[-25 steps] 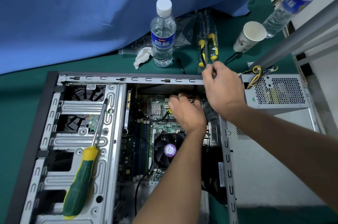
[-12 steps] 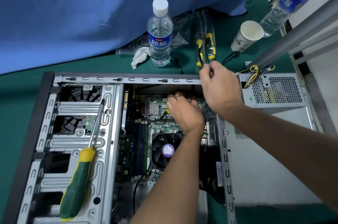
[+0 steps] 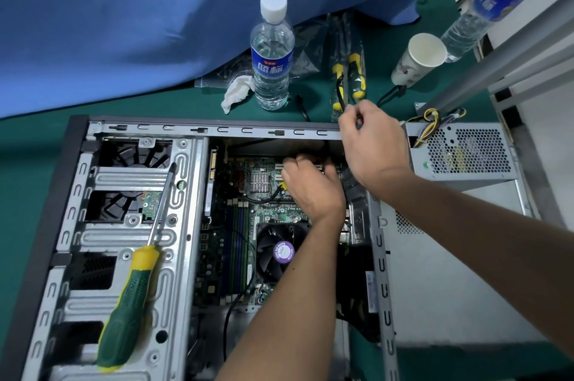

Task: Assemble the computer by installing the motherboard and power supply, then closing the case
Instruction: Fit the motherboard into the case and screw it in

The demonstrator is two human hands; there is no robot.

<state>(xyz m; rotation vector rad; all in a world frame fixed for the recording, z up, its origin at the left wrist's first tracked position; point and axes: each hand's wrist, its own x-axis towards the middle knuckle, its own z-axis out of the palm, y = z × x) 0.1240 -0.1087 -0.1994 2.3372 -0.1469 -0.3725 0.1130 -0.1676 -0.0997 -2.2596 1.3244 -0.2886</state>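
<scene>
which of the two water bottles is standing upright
The water bottle with the white cap, behind the computer case. The other bottle, top right, lies tilted.

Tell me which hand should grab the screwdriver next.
Left. The left hand is inside the case, nearer the screwdriver on the drive cage; the right hand pinches a black cable.

Bare stamped-metal case (image 3: 186,181), perhaps rubbery green screwdriver handle (image 3: 124,318)

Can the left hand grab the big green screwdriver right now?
Probably yes. The left hand is down on the motherboard, while the screwdriver lies bare on the drive cage to its left, with nothing over it.
</scene>
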